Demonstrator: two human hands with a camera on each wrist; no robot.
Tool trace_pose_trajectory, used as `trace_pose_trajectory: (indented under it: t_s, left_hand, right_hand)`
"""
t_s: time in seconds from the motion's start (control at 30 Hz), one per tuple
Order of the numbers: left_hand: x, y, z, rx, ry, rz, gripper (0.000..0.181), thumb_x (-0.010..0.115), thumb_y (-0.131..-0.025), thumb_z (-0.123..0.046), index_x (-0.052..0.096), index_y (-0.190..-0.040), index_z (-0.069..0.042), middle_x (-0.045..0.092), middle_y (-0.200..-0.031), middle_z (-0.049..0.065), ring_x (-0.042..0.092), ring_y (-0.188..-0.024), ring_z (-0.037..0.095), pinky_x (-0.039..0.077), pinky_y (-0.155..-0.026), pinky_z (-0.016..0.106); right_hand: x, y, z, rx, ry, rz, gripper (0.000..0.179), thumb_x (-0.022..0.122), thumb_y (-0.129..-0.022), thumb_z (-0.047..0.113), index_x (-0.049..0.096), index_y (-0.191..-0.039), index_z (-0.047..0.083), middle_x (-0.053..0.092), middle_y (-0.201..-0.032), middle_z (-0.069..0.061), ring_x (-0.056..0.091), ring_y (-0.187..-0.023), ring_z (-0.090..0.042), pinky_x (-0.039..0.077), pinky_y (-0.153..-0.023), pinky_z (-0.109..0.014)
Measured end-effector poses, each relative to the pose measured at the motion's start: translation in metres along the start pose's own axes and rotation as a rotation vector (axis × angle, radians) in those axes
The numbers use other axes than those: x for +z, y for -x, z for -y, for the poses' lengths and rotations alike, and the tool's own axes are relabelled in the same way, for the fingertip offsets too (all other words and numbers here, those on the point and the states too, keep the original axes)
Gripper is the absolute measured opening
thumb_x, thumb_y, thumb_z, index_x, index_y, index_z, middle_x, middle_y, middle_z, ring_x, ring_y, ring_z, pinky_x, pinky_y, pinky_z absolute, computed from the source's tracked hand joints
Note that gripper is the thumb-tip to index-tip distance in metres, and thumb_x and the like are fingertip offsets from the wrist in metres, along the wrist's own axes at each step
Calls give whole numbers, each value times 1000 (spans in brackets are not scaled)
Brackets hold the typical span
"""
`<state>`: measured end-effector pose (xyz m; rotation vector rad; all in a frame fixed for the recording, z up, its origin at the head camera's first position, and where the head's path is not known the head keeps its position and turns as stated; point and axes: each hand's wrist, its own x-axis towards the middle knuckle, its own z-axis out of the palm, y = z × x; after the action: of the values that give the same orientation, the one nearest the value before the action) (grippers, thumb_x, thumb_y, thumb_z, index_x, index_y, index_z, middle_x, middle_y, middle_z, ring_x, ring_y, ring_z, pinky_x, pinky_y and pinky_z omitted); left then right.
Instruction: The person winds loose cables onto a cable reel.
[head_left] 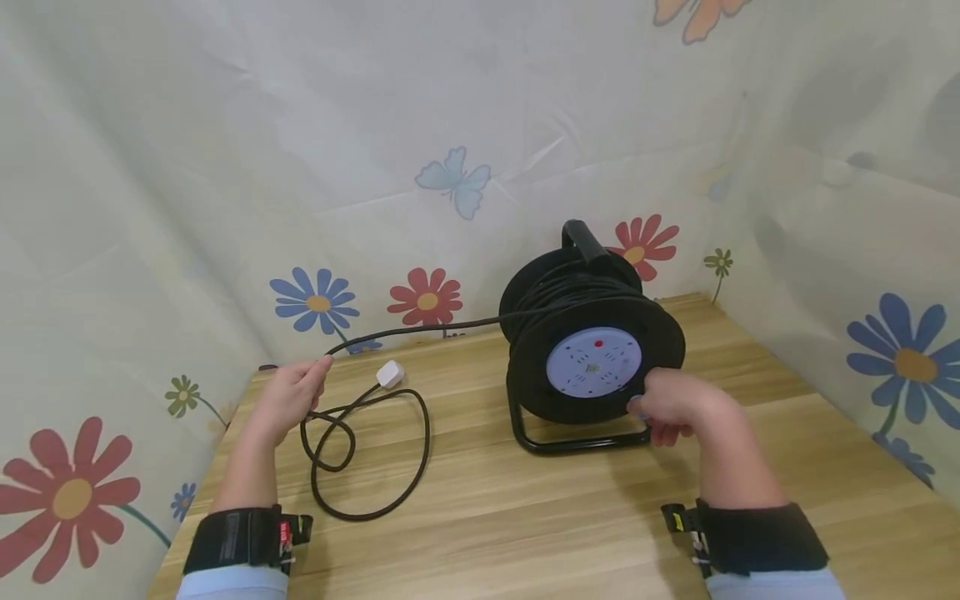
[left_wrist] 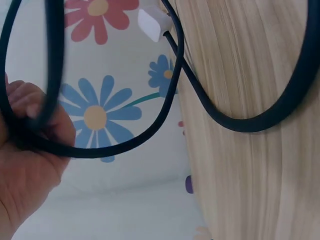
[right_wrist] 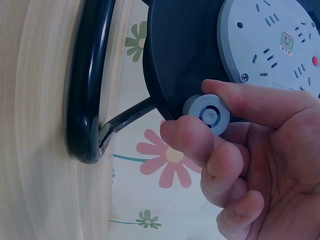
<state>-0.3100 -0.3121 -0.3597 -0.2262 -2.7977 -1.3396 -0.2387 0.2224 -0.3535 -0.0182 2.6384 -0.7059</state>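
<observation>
A black cable reel [head_left: 525, 367] stands upright on its tubular frame, its light socket panel [head_left: 594, 362] facing me. My right hand [head_left: 678, 404] is at the lower right of the reel's disc. In the right wrist view its thumb and forefinger pinch a round grey knob [right_wrist: 209, 114] on the disc. From the drum a black cable [head_left: 420, 330] runs left, fairly straight, to my left hand [head_left: 292, 396], which grips it above the table. Beyond that hand the cable falls in loose loops [head_left: 427, 442] that end in a white plug [head_left: 390, 374] on the wood.
The wooden table [head_left: 480, 517] meets a flower-printed cloth wall [head_left: 360, 208] at the back and sides. The reel's black carry handle [head_left: 587, 243] rises above its drum. The frame's foot [head_left: 585, 444] rests on the tabletop.
</observation>
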Motion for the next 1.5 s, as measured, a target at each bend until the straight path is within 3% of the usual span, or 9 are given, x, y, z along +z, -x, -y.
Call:
trace_pose_trajectory:
  t_s: [0.13,0.27,0.33,0.4,0.5,0.67,0.9,1.23,1.5]
  left_hand:
    - [5,-8,4,-35,-50,-1,68,39,-92,-68,54,-77,-3,54,-68,9,50,-62,25,44,-59,41]
    - [17,-16,3,-40,-265,-74,72,33,-90,-74,59,-74,-9,57,-74,10,55,-76,28,45,-63,43]
    - [25,-18,-1,-49,-375,-118,70,31,-88,-77,51,-65,-14,45,-62,4,48,-63,23,36,-53,37]
    - [33,-20,-5,-56,-472,-144,71,28,-88,-78,55,-63,-17,51,-66,5,52,-68,24,37,-51,37]
    - [44,-22,-9,-80,-527,-165,71,29,-87,-79,52,-59,-18,49,-59,2,47,-57,22,30,-43,34]
    - [55,-25,-10,-98,-550,-163,73,28,-87,-80,42,-54,-16,38,-49,-1,34,-46,18,21,-39,30]
    - [64,-25,-15,-99,-537,-182,70,36,-88,-76,41,-52,-16,35,-47,-3,30,-44,16,18,-38,30]
    - [72,-27,-25,-140,-559,-167,69,34,-85,-80,55,-61,-19,52,-58,1,51,-55,22,34,-44,37]
    - [75,-30,-25,-166,-569,-136,71,32,-85,-80,53,-59,-18,47,-55,1,47,-52,21,29,-43,34]
  right_hand:
    - [0,1,1,4,-2,3,27,57,-94,22,62,-76,3,64,-62,-7,60,-56,-21,45,-53,-32]
    - [0,3,0,-2,-1,3,27,57,-94,23,62,-76,3,65,-62,-7,60,-56,-21,45,-53,-32]
    - [0,3,0,-6,2,3,27,57,-94,23,62,-76,3,64,-62,-7,60,-56,-21,45,-53,-32]
    - [0,2,0,-8,6,2,28,57,-94,23,63,-76,3,65,-62,-7,60,-56,-21,45,-53,-32]
    - [1,0,0,-7,15,3,29,57,-94,23,63,-74,3,65,-61,-7,60,-56,-20,45,-53,-32]
    - [2,-2,2,-2,17,1,28,57,-95,23,62,-75,3,64,-61,-7,60,-55,-20,45,-52,-32]
    - [7,-1,7,-19,10,4,26,56,-95,20,58,-75,3,63,-61,-9,59,-53,-21,44,-49,-31]
    - [22,-9,16,-88,77,1,32,58,-95,20,57,-66,6,62,-56,-7,57,-48,-20,44,-45,-30]
    - [28,-13,29,-106,142,-11,29,57,-95,23,60,-71,7,62,-56,-6,57,-48,-19,47,-49,-35]
